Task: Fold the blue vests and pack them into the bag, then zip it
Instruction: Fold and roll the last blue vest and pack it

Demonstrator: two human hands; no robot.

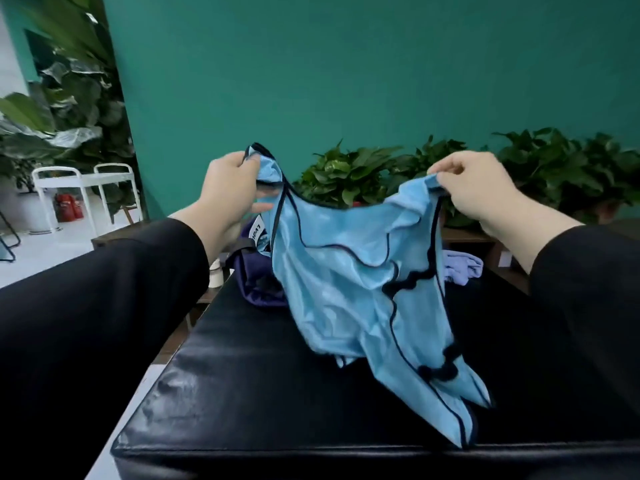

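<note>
1. At the centre of the frame a light blue vest (349,271) with dark trim hangs in the air, its lower end trailing onto the black padded surface (277,393).
2. The left hand (228,192) pinches the vest's upper left corner between thumb and curled fingers.
3. The right hand (474,188) pinches the upper right corner the same way.
4. A dark blue bag (258,282) sits behind the vest, left of centre.
5. A pale purple cloth (462,268) lies right of centre.
</note>
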